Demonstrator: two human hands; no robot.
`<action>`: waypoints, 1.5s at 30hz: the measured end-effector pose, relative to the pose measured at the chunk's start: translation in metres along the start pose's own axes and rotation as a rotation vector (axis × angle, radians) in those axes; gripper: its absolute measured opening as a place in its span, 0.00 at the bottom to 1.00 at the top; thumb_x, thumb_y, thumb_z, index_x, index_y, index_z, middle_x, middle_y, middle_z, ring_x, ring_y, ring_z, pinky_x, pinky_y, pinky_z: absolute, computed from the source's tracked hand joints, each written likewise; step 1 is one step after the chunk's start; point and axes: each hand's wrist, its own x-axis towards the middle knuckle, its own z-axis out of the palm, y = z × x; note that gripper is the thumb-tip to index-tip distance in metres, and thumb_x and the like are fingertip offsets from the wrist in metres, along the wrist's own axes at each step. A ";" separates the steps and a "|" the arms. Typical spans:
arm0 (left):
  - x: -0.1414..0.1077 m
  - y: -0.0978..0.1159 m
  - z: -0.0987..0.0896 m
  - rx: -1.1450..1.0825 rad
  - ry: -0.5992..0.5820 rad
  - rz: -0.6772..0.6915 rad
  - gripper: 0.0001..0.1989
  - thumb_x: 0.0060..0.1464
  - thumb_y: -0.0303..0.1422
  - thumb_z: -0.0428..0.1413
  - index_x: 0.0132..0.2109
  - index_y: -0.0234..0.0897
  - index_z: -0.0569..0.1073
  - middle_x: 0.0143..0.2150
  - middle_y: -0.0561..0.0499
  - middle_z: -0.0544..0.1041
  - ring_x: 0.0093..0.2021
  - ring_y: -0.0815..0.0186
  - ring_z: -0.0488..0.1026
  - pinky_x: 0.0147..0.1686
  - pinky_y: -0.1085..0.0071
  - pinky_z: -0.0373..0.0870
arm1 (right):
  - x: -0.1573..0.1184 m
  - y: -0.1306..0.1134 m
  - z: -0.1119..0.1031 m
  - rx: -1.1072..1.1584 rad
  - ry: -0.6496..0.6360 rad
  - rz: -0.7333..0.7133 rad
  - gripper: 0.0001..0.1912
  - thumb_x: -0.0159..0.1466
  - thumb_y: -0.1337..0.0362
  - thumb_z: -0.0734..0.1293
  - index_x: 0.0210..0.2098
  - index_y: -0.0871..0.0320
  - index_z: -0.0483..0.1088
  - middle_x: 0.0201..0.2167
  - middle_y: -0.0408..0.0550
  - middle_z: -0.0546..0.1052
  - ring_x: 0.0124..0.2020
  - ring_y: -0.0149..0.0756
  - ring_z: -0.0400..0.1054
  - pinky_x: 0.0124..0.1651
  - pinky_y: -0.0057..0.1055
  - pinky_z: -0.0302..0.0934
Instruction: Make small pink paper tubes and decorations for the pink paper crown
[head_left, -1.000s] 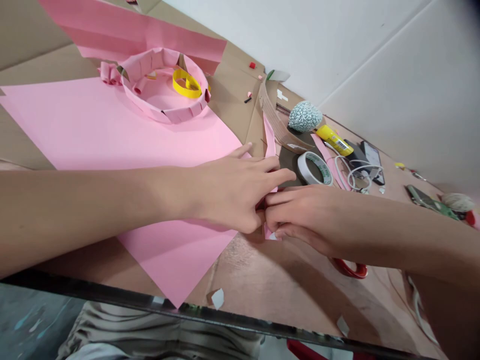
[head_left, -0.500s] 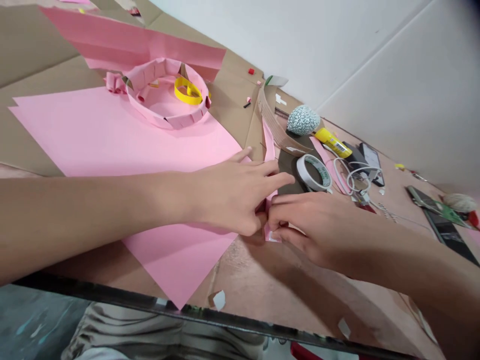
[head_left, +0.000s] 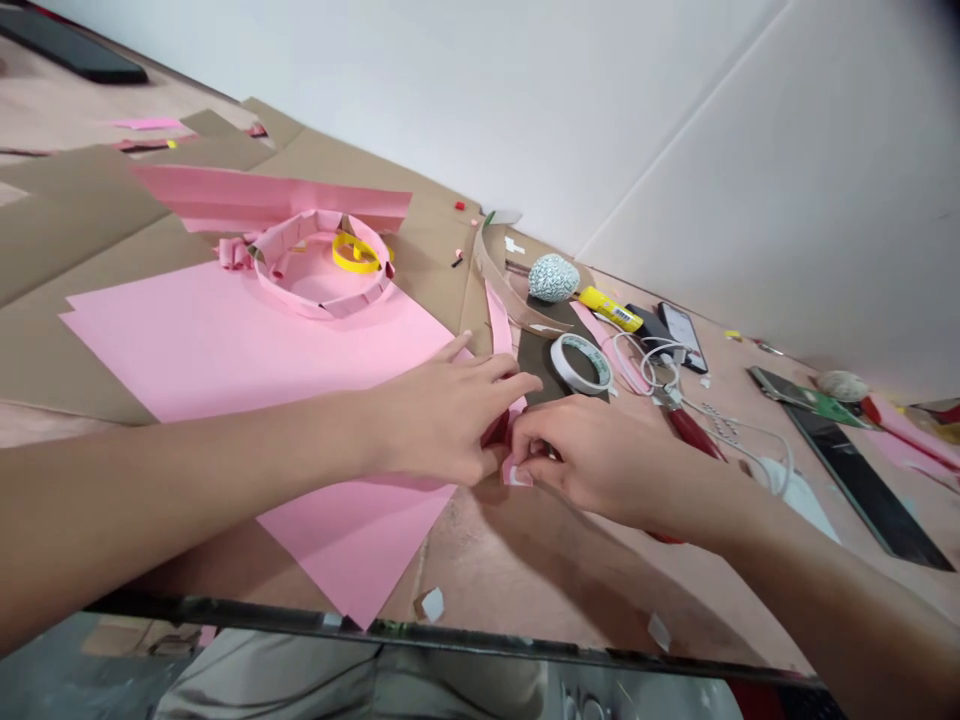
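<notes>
Two hands, left hand beside right hand, on pink paper strip

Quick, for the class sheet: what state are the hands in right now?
Left hand: fingers spread against the pink paper strip; whether it grips cannot be told.
Right hand: closed, pinching that strip between fingers and thumb.

2 hands, 1 pink ppr strip, 1 ppr ring, 1 tape roll
</notes>
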 end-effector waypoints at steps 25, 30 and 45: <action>-0.004 -0.004 0.002 0.094 0.052 -0.008 0.12 0.61 0.38 0.52 0.48 0.38 0.71 0.52 0.45 0.75 0.52 0.53 0.73 0.62 0.50 0.53 | -0.046 -0.006 0.056 0.076 0.210 -0.038 0.21 0.71 0.72 0.57 0.60 0.54 0.68 0.53 0.51 0.73 0.47 0.40 0.72 0.49 0.37 0.68; -0.005 -0.004 -0.001 0.080 0.014 -0.026 0.14 0.61 0.36 0.53 0.52 0.40 0.70 0.56 0.46 0.72 0.55 0.54 0.71 0.64 0.45 0.48 | -0.052 -0.012 0.050 0.091 0.210 -0.081 0.18 0.71 0.69 0.59 0.56 0.53 0.72 0.51 0.49 0.73 0.48 0.40 0.70 0.50 0.37 0.67; -0.004 -0.002 -0.003 0.082 -0.016 -0.017 0.09 0.61 0.34 0.52 0.48 0.41 0.69 0.55 0.46 0.71 0.53 0.56 0.71 0.64 0.46 0.50 | -0.056 -0.018 0.052 0.196 0.205 -0.059 0.14 0.72 0.62 0.61 0.55 0.50 0.71 0.52 0.47 0.73 0.50 0.39 0.68 0.53 0.37 0.63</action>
